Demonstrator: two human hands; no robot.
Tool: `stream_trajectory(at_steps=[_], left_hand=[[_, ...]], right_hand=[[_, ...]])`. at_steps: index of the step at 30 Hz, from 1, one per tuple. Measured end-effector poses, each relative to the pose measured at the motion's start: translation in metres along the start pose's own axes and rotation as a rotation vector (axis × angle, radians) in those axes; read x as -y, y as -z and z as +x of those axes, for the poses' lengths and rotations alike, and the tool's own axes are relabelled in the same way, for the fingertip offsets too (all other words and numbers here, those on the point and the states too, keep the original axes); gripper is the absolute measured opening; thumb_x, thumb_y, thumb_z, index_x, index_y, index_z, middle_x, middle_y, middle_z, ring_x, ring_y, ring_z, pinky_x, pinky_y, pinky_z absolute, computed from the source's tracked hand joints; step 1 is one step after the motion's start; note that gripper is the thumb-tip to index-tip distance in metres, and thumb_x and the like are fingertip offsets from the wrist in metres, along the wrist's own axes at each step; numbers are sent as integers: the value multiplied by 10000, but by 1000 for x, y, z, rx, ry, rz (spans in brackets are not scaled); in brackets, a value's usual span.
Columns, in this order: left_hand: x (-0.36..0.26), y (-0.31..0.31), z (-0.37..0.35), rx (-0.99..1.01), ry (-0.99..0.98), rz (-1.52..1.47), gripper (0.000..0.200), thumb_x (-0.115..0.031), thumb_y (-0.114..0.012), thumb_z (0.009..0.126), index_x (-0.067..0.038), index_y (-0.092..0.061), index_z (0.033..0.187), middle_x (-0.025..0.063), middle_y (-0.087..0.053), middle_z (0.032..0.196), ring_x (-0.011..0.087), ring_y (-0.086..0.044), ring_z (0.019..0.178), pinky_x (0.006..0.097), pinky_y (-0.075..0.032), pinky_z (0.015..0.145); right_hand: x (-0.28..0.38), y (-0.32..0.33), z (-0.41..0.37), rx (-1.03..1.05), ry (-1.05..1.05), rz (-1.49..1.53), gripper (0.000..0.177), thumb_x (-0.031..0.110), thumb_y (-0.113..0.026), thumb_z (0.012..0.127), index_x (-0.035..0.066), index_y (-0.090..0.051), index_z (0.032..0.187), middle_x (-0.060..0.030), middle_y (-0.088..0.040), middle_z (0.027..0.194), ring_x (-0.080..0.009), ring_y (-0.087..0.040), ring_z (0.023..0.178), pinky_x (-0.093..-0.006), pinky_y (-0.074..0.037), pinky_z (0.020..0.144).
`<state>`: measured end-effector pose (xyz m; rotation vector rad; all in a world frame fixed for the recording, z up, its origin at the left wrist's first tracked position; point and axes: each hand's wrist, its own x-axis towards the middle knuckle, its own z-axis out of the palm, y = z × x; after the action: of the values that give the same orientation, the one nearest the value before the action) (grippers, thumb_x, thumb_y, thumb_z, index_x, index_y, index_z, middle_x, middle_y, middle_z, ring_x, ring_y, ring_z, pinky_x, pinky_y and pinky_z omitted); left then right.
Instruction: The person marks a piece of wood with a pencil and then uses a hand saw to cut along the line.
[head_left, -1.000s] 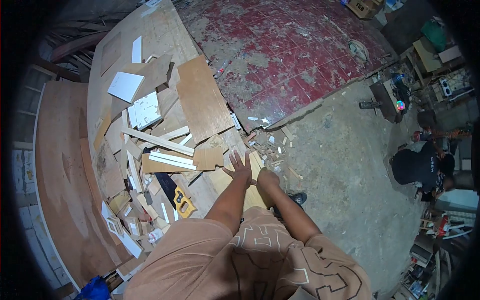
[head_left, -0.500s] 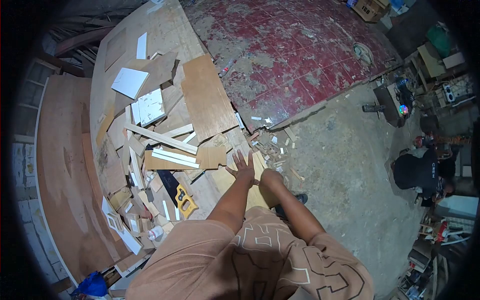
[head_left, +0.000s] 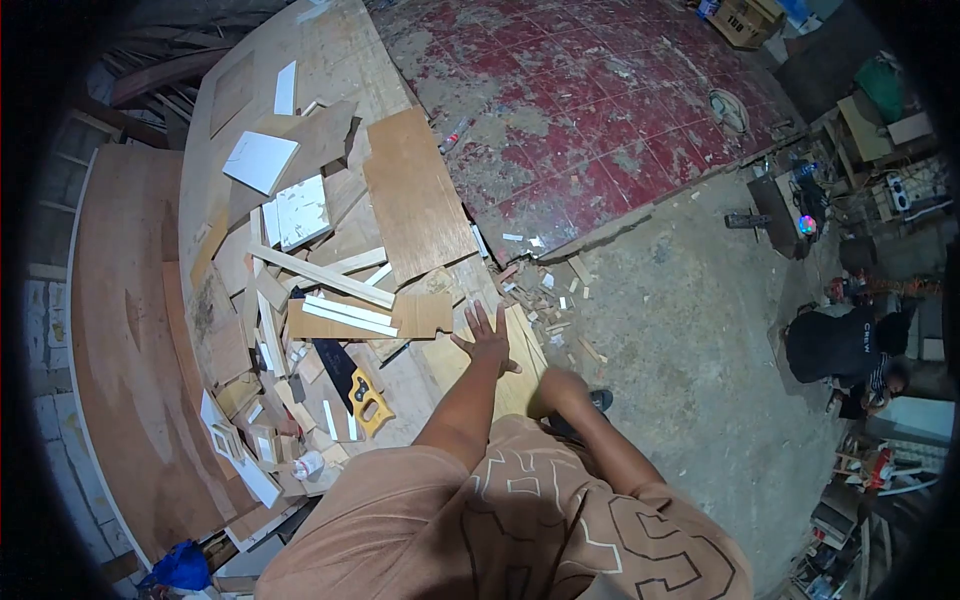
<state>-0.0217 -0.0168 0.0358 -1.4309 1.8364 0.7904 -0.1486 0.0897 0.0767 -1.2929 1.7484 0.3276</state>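
My left hand (head_left: 487, 347) lies flat with fingers spread on a pale plywood board (head_left: 447, 366) near the table's right edge. Beside the board's right side, nearer my body, my right hand (head_left: 563, 391) is closed in a fist; whatever it grips is hidden from above. To the left of my left arm a handsaw (head_left: 371, 405) with a yellow handle rests on the table, and a thin dark pen-like stick (head_left: 396, 354) lies near it. A brown strip of board (head_left: 425, 313) carrying white strips (head_left: 350, 317) sits just beyond my left hand.
The table holds a larger brown plywood sheet (head_left: 418, 190), white panels (head_left: 262, 162), wooden sticks (head_left: 325, 277) and offcuts. Scraps (head_left: 555, 310) litter the concrete floor (head_left: 670, 330) at right. Red tiled flooring (head_left: 600, 130) is raised behind. A person in a dark shirt (head_left: 830, 340) crouches at far right.
My right hand has moved toward my body and slightly right along the board's edge, still closed. My left hand has stayed flat in nearly the same place.
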Motion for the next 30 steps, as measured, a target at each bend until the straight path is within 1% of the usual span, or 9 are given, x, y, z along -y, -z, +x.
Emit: stream_trajectory(at_steps=[6,10,12,15,17,19,22,26,30], left_hand=[[0,-4,1,-36,11,-28,1451,-460,-879,622,-213,254,1495,246,314,1524,456,255,1414,820,-73,995],[0,1,0,-21,-6,-35,1459,-471,-876,621,-209,268,1488,253,318,1520,463,261,1409,817,-69,998],[2,-3,4,12,-19,-50,1515,-457,-896,595,-201,323,1457,274,366,1485,474,305,1382,821,-49,984],[0,-1,3,21,3,-36,1511,-474,-890,596,-203,321,1458,272,368,1485,469,304,1385,821,-48,985],[0,-2,3,17,11,-18,1491,-488,-880,604,-200,298,1472,268,352,1495,469,292,1391,821,-52,988],[-1,-1,2,6,17,-2,1471,-502,-870,612,-197,274,1485,263,336,1506,469,279,1398,822,-56,991],[2,5,-4,23,8,-6,1464,-506,-865,619,-191,273,1485,259,337,1507,471,282,1395,822,-55,990],[-3,5,-6,21,1,-4,1455,-492,-868,623,-193,261,1491,254,328,1514,471,282,1395,818,-67,995],[-3,6,-4,32,10,-5,1450,-486,-870,623,-194,251,1495,253,325,1516,473,280,1395,815,-79,999]], right_hand=[[24,-8,58,-214,-16,86,264,154,-701,743,-4,-713,955,-252,-690,998,-372,-686,969,-441,-557,807],[-6,-6,-4,-31,-95,107,307,182,-697,755,-21,-702,986,-255,-683,1032,-383,-675,989,-444,-546,831],[-10,7,-38,82,-42,55,267,132,-564,841,-3,-706,1023,-247,-672,1096,-395,-663,1019,-456,-542,852],[9,45,-47,180,52,-76,281,154,-537,851,14,-720,1012,-219,-681,1094,-380,-671,1007,-458,-544,842],[9,17,13,37,-41,-5,270,154,-570,839,10,-723,1008,-204,-684,1098,-363,-675,1007,-452,-546,836],[13,-1,64,5,82,-89,255,143,-594,827,15,-721,1009,-210,-687,1088,-357,-682,995,-454,-550,819],[17,-12,69,-181,27,38,271,147,-580,836,-5,-702,1025,-240,-681,1076,-370,-685,979,-459,-550,814],[19,22,-13,61,-62,12,280,139,-599,834,-31,-675,1043,-265,-664,1105,-376,-671,1018,-457,-545,838],[4,22,-44,91,-54,12,269,150,-561,851,-9,-695,1020,-248,-670,1104,-378,-672,1014,-458,-547,831]])
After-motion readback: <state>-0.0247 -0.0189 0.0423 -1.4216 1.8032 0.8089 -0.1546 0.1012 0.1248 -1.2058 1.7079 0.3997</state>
